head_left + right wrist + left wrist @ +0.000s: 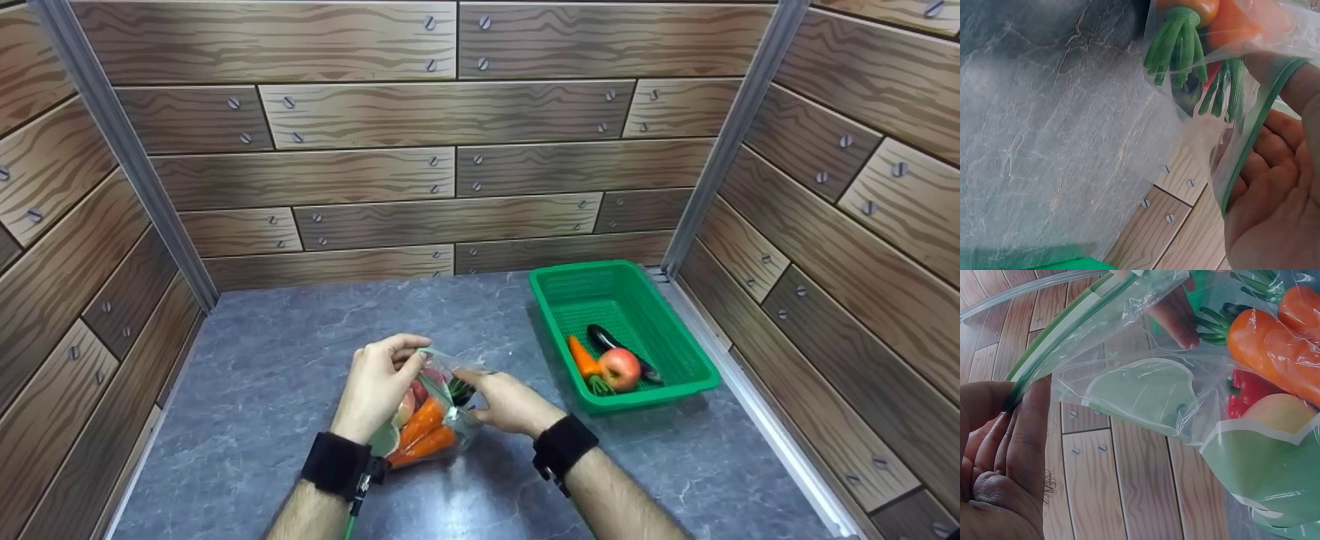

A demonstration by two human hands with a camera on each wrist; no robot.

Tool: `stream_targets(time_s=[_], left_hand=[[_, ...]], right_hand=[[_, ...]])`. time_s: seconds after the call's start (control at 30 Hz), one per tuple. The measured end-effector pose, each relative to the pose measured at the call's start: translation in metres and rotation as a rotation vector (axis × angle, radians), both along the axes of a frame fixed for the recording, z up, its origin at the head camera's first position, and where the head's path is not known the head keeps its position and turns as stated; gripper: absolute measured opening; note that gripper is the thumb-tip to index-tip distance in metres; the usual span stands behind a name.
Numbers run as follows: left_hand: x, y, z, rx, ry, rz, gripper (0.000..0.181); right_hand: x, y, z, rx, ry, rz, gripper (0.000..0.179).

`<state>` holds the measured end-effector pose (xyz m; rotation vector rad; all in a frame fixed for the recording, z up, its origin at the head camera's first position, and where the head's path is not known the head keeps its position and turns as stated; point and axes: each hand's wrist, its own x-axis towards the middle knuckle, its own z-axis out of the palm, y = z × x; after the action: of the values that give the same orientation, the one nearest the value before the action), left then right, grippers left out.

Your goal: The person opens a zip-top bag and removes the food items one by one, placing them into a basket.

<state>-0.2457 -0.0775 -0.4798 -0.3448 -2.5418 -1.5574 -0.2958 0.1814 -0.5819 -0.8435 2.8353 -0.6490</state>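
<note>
Left hand (381,381): pinching rim of plastic bag (1140,391) at bag's ten o'clock.
Right hand (514,401): touching bag's mouth, two o'clock; cannot tell whether grasping.
Bag: between hands, containing carrots (424,421).
Green basket (660,326): two o'clock from bag, holding apple (619,369).

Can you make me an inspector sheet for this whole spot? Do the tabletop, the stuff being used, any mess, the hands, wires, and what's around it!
Surface: grey, marbled tabletop.
Things being used: clear bag with carrots and more produce inside.
Off to the right: green basket holding a carrot, an eggplant and an apple.
Clutter: nothing seen.
Hands: left hand pinches the bag's green-striped edge; right hand holds the edge of its opening.
Cables: thin green strand below the left wristband; maybe a cable, can't tell.
Surroundings: wood-patterned walls with grey corner posts.
</note>
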Motion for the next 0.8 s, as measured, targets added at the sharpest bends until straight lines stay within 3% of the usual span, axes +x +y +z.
stream_targets(time_s=[0.03, 0.23, 0.57, 0.8], left_hand=[[0.0, 0.0, 0.0, 0.0, -0.001, 0.001, 0.021], [-0.001, -0.002, -0.001, 0.01, 0.011, 0.005, 0.021], [-0.002, -0.003, -0.001, 0.019, 0.012, 0.007, 0.022], [-0.002, -0.003, -0.002, 0.031, 0.011, 0.006, 0.021]], right_hand=[[0.011, -0.006, 0.019, 0.014, -0.024, -0.026, 0.083], [0.021, -0.012, 0.039, 0.047, 0.032, -0.058, 0.068], [0.017, -0.012, 0.037, 0.144, 0.123, -0.024, 0.045], [0.017, -0.008, 0.037, 0.118, 0.14, 0.003, 0.02]])
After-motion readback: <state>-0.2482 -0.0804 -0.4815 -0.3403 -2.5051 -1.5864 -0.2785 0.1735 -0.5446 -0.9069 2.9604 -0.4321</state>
